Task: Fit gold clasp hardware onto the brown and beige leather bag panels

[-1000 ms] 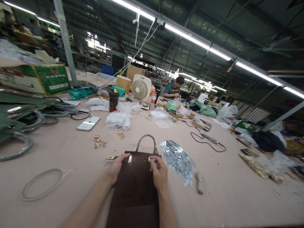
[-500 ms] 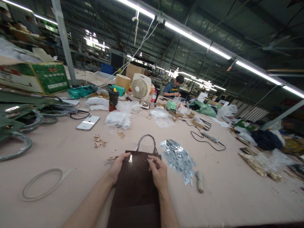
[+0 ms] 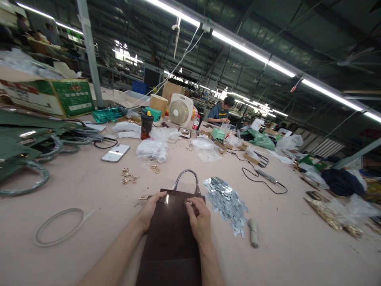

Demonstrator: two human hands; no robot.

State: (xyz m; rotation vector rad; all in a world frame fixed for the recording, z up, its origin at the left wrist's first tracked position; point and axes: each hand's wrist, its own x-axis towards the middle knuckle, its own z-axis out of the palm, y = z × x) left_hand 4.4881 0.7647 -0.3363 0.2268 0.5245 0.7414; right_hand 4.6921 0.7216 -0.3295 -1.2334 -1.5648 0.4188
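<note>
A dark brown handbag [image 3: 174, 238] lies in front of me, its wrapped handle [image 3: 187, 173] arching away at the top edge. My left hand [image 3: 150, 212] grips the bag's upper left side, thumb on the front and fingers hidden behind. Beside that hand a strap end with a gold-coloured metal piece [image 3: 143, 198] sticks out to the left. My right hand [image 3: 199, 216] is at the upper right of the bag, thumb and fingertips pinching a small gold-coloured fitting [image 3: 187, 202] against its front. The fingers cover most of that fitting.
Right of the bag lie a heap of flat silver metal pieces [image 3: 226, 204] and a grey rolled bundle [image 3: 253, 233]. Small gold fittings [image 3: 127, 176], a phone [image 3: 115, 153] and a clear ring [image 3: 59, 228] are on the left. Green bags [image 3: 18, 139] stack far left; a person [image 3: 219, 111] sits beyond.
The view has shifted slightly, so the table things appear farther right. My right fingers have closed in over the small gold fitting, which shows less now. The left hand keeps its hold.
</note>
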